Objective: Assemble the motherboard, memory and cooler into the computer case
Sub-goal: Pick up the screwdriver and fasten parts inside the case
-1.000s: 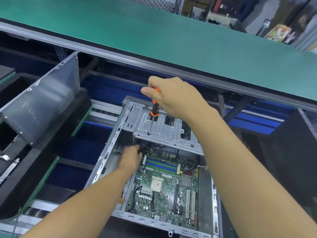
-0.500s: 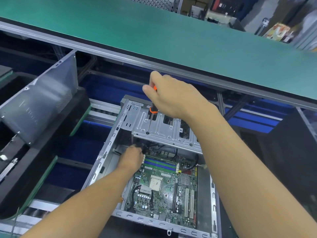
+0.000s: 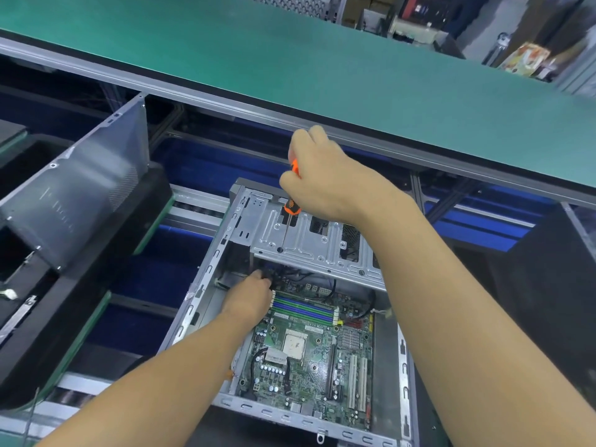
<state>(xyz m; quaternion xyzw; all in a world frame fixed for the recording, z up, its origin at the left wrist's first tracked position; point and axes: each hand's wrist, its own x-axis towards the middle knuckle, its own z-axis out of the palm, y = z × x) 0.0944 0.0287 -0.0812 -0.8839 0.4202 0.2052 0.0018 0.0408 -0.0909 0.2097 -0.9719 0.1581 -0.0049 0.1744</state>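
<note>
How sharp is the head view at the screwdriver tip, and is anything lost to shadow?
Head view: the orange-handled screwdriver is sharp to its tip on the silver metal drive cage; head view: shadow under that cage hides the fingers of the left hand; head view: the green motherboard is evenly lit, no glare; head view: the top-right background is blurred.

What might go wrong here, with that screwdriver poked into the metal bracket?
The right hand holds the screwdriver with its tip in a hole in the bracket, so the tip is hidden; it may slip and gouge the motherboard. The left hand reaches under the bracket just below, so the tip might jab it.
</note>
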